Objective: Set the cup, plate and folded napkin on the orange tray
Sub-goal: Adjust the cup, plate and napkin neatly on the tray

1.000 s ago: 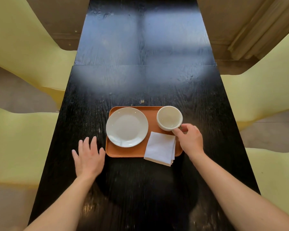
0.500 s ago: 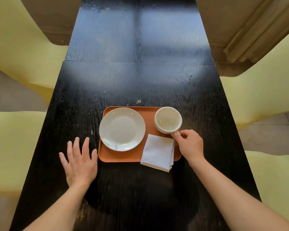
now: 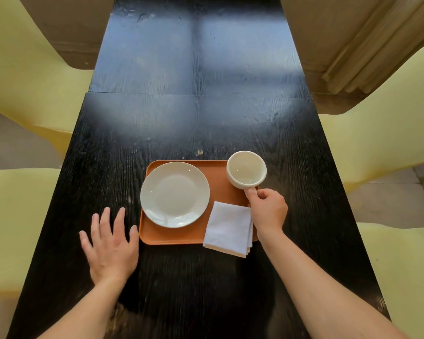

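Observation:
The orange tray lies on the black table. A white plate sits on its left half. The white cup is at the tray's far right corner, tilted and partly past the rim, and my right hand is shut on its handle. A folded white napkin rests on the tray's near right corner and overhangs the front edge. My left hand lies flat and open on the table, just left of the tray.
The black wooden table is long and narrow, with a seam across it beyond the tray. Pale yellow chairs stand along both sides. A beige curtain hangs at the far right.
My right hand has taken the cup's handle and raised the cup toward the tray's far right corner. My left hand stays flat beside the tray.

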A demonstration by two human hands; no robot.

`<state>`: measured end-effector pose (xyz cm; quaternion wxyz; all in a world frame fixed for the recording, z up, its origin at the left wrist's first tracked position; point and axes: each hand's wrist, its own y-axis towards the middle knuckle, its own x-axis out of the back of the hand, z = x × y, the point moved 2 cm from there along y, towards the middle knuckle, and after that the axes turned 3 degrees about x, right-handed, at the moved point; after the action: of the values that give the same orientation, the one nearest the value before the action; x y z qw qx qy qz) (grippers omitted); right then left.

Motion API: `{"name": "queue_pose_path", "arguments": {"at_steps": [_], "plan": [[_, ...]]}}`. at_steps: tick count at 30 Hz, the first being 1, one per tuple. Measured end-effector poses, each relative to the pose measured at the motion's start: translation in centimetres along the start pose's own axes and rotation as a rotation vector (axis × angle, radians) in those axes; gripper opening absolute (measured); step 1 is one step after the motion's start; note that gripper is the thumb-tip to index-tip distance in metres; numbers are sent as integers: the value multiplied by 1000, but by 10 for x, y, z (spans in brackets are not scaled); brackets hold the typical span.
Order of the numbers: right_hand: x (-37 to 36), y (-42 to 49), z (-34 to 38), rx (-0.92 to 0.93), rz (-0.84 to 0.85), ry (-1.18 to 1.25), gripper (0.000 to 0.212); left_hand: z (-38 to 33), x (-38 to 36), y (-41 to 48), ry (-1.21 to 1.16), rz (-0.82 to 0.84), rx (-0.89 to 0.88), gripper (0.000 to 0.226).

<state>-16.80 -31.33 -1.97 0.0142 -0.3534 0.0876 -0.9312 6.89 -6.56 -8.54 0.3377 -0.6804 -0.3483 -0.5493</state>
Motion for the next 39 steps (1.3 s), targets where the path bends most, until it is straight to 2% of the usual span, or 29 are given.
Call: {"name": "queue_pose_path", "arguments": {"at_steps": [6, 16, 23, 27, 29, 31, 33, 36, 39], "plan": [[-5, -2, 5, -23, -28, 26, 33, 3, -2, -1, -2, -6, 6, 55], [-1, -2, 8, -8, -53, 30, 38, 3, -2, -1, -36, -30, -9, 63], [2, -1, 8, 7, -10, 26, 37, 1, 2, -1, -43, -22, -1, 63], [12, -4, 11, -21, 19, 61, 25, -1, 5, -2, -38, -9, -1, 64], [23, -14, 12, 18, -36, 48, 25, -1, 5, -2, -30, -2, 3, 60], [27, -28, 18, 133, -49, 30, 21, -1, 6, -2, -24, 6, 15, 56], [18, -40, 32, 223, 55, -15, 14, -1, 6, -2, -24, 16, 25, 57], [-13, -43, 57, 230, 320, -131, 14, -1, 6, -2, -25, 14, 24, 57], [-41, -32, 75, 290, 408, -320, 28, -1, 6, -2, -23, 14, 23, 57]]}}
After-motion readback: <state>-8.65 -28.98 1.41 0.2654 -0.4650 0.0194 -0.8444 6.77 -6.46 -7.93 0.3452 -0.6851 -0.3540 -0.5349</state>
